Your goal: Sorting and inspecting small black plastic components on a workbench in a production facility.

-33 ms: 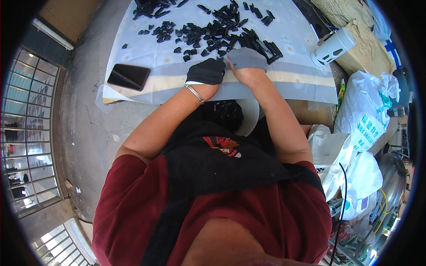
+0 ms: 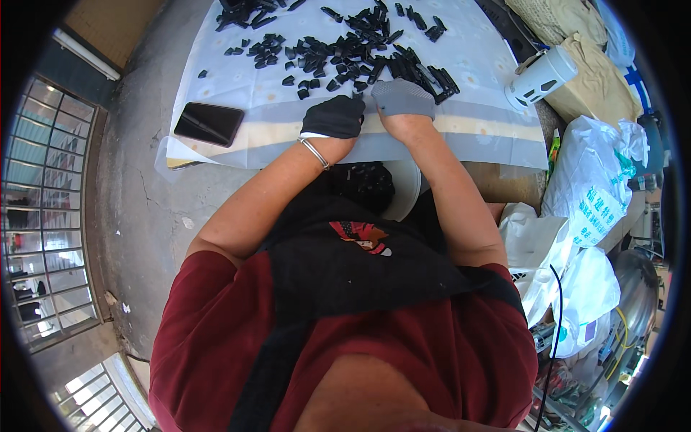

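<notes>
My left hand (image 2: 334,117), in a black glove, is closed at the near side of the table, its fingers curled away from view. A small black plastic piece (image 2: 358,95) shows right at its fingertips; whether the fingers hold it is unclear. Close beside it on the right, my right hand (image 2: 404,99) wears a grey glove and is also curled closed, and what it grips is hidden. Beyond both hands lies a loose pile of small black plastic parts (image 2: 317,56). Longer black pieces (image 2: 417,70) lie just past my right hand.
A black phone (image 2: 209,124) lies left on the patterned table cover (image 2: 237,86). At the right edge stands a white tumbler (image 2: 541,76), beside a brown paper bag (image 2: 601,79) and white plastic bags (image 2: 586,187). Below the table edge, a pale tub (image 2: 408,189) contains black parts.
My right hand has shifted slightly to the right, a little away from my left hand. My left hand and the parts on the table look the same.
</notes>
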`<action>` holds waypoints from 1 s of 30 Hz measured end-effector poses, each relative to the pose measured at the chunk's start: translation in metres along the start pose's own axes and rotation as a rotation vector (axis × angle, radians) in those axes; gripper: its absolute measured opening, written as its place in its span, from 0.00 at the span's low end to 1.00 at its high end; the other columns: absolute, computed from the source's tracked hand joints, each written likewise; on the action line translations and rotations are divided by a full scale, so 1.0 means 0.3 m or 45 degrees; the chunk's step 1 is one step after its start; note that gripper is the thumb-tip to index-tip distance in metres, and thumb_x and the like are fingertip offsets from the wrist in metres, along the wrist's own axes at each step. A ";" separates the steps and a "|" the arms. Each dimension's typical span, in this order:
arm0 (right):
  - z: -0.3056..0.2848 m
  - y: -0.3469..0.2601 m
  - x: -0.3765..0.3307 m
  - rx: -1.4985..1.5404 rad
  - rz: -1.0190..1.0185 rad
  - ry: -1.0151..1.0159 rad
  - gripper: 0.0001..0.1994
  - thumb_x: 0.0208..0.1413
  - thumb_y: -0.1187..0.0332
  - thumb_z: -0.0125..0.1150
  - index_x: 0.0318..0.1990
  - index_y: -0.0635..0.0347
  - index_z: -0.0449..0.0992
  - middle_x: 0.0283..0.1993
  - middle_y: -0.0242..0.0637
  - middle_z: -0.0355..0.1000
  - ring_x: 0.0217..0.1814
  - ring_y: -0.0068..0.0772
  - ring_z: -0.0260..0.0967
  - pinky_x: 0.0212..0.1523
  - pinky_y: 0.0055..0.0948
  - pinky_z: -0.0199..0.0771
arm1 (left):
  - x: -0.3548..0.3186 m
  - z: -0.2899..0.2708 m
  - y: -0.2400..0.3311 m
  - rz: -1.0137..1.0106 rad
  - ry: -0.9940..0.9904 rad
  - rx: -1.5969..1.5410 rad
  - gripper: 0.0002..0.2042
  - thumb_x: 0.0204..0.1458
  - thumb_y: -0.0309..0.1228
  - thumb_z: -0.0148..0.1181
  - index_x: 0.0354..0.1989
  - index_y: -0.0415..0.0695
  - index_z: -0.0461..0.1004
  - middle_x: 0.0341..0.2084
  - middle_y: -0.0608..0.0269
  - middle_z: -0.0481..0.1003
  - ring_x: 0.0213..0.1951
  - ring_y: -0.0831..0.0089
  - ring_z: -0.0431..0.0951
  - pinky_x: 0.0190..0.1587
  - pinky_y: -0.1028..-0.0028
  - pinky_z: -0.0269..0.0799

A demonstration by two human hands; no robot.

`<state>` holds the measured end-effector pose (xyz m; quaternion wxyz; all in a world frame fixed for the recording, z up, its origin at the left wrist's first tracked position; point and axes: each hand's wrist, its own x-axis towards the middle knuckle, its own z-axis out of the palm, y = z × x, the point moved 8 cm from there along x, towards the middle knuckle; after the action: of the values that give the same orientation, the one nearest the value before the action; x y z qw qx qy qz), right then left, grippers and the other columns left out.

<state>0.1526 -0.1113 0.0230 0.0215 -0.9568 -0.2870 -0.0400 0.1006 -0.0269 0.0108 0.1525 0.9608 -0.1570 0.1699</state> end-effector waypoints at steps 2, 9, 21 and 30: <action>0.005 0.025 -0.042 0.115 0.020 0.141 0.12 0.50 0.63 0.50 0.39 0.59 0.71 0.37 0.48 0.69 0.40 0.48 0.66 0.41 0.41 0.66 | -0.017 -0.021 -0.010 0.049 0.084 -0.027 0.10 0.46 0.31 0.48 0.35 0.43 0.70 0.26 0.53 0.72 0.30 0.58 0.74 0.33 0.65 0.69; -0.094 -0.070 -0.242 0.946 -0.271 0.152 0.14 0.50 0.66 0.54 0.43 0.64 0.69 0.40 0.47 0.68 0.43 0.45 0.65 0.42 0.33 0.65 | -0.076 -0.113 -0.024 -0.141 -0.298 -0.522 0.19 0.44 0.34 0.54 0.45 0.40 0.66 0.31 0.51 0.74 0.33 0.58 0.75 0.37 0.68 0.69; -0.138 -0.157 -0.295 0.640 -0.176 0.382 0.12 0.48 0.63 0.55 0.35 0.63 0.70 0.27 0.43 0.69 0.30 0.46 0.66 0.33 0.36 0.65 | -0.184 -0.049 0.022 -0.733 -0.798 -1.189 0.19 0.53 0.42 0.47 0.44 0.39 0.70 0.28 0.59 0.74 0.30 0.79 0.69 0.35 0.79 0.66; -0.154 -0.106 -0.339 0.768 -0.189 0.411 0.13 0.51 0.62 0.54 0.34 0.64 0.71 0.27 0.40 0.70 0.32 0.43 0.68 0.35 0.35 0.66 | -0.153 -0.074 -0.023 -0.500 -0.207 -1.325 0.21 0.55 0.45 0.42 0.27 0.38 0.72 0.14 0.64 0.69 0.19 0.79 0.66 0.24 0.75 0.63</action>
<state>0.0474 -0.1435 0.0605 0.3455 -0.8653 -0.3475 -0.1056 0.0558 -0.0014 0.0117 0.6226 0.7802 -0.0494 -0.0360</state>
